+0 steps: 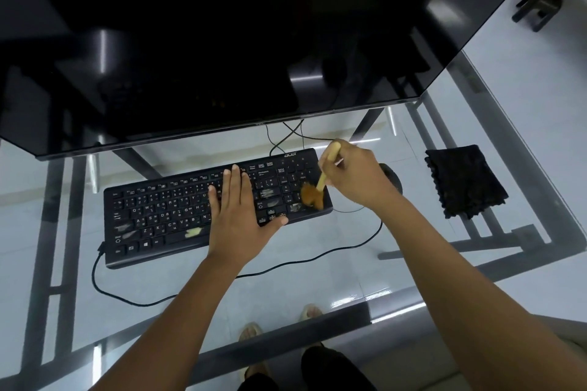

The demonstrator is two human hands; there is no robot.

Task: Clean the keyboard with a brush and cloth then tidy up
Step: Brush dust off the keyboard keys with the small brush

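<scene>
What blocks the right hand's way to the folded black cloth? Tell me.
Nothing visible does. The folded black cloth lies alone on the glass desk, to the right of the right hand, which grips the wooden brush; only bare glass lies between them.

Bench layout, head view

Keyboard (178,216) lies centre on the bench (317,279); monitor (222,41) far behind it; cloth (465,182) right; mouse (392,179) between keyboard and cloth.

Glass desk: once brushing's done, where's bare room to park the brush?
Free patches: the glass desk between the keyboard and the black cloth, below the right hand holding the brush; also left of the keyboard. The front strip is open apart from the cable. Crowded: behind the keyboard, under the monitor, with cables.
</scene>
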